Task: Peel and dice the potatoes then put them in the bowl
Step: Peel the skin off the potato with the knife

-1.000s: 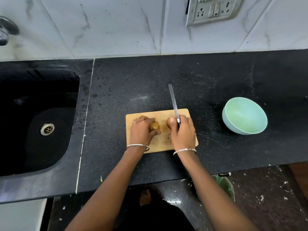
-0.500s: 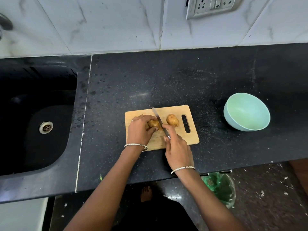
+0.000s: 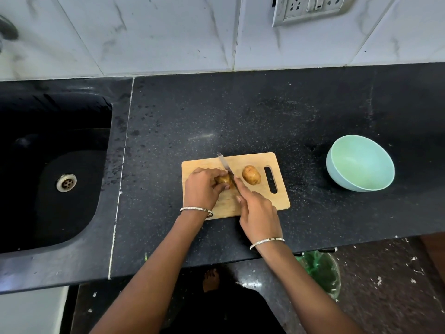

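Note:
A wooden cutting board (image 3: 255, 159) lies on the black counter. My left hand (image 3: 201, 188) grips a brown unpeeled potato (image 3: 223, 179) on the board's left half. My right hand (image 3: 258, 214) holds a knife (image 3: 225, 166) by its hidden handle, forefinger laid along the blade's back. The blade rests against the right side of the held potato, tip pointing away from me. A second whole potato (image 3: 251, 175) lies loose on the board, right of the blade. A light green bowl (image 3: 360, 163) stands to the right, tilted, nothing visible inside.
A black sink (image 3: 48, 169) with a steel drain fills the left side. The tiled wall carries a switch and socket panel (image 3: 310, 7). Below the counter edge stands a bin lined with a green bag (image 3: 321, 271). My foot shows on the dark floor.
My right hand swung the knife left, from beside the right potato to against the left one. The right potato is now uncovered. My left hand kept its hold.

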{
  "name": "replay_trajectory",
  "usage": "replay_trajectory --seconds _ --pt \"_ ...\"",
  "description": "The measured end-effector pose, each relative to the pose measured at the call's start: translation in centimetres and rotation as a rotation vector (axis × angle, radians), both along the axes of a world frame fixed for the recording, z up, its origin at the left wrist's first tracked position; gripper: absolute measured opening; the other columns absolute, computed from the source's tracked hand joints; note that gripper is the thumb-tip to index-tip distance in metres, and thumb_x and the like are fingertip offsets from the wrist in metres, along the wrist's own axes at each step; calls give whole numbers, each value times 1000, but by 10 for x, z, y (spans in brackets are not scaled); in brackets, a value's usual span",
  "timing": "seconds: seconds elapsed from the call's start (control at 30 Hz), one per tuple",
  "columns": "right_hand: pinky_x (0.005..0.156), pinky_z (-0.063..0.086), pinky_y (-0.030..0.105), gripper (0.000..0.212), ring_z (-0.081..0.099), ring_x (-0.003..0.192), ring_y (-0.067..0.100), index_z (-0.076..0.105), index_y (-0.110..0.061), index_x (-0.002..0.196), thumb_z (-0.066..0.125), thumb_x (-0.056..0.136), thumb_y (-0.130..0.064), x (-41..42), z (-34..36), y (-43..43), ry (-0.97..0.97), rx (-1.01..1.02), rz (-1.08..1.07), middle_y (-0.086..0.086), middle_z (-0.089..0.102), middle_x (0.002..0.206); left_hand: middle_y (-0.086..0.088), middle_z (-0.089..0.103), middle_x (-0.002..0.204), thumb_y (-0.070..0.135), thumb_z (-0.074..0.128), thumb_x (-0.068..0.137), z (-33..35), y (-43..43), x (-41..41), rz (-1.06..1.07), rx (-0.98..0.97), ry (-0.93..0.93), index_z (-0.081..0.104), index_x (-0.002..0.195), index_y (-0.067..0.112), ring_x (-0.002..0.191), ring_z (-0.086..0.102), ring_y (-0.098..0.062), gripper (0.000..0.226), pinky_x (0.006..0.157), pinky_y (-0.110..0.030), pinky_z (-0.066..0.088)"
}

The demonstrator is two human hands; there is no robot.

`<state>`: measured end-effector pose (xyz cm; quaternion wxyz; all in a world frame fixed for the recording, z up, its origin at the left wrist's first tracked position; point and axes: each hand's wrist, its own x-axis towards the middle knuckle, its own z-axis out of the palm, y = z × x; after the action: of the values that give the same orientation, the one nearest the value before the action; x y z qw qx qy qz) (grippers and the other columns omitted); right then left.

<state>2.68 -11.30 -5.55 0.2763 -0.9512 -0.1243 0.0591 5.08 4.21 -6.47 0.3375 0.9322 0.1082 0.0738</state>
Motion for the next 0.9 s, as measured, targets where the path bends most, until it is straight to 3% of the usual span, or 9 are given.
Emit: replay_trajectory --seconds 0.17,0.63,0.8,0.9 --pt "59 51 43 57 63 73 34 30 -42 152 45 101 -21 5 0 7 -3 -82 30 6 61 91 5 75 88 24 84 70 -2 1 1 8 -30 3 77 97 24 81 66 -17 28 73 -32 53" --pt "63 52 42 66 64 77 34 22 -46 153 45 98 -17 1 -1 7 32 -160 29 1 62 102 9 73 80 24 87 67 -3 5 3 -7 -93 18 75 94 25 74 66 -12 29 73 -34 55" --pt "62 55 44 67 64 76 33 21 -47 153 45 97 -18 -8 1 -1 15 -176 23 1 62 96 5 61 95 23 83 71 7 5 8 -121 57 65 49 116 33 86 60 -17 57 74 -36 53" --pt "63 55 44 68 66 79 33 21 -47 153 46 96 -17 -13 3 -4 11 -212 27 1 64 98 2 45 103 22 77 79 15 7 17 -272 233 144 50 125 40 90 52 -19 57 78 -32 49"
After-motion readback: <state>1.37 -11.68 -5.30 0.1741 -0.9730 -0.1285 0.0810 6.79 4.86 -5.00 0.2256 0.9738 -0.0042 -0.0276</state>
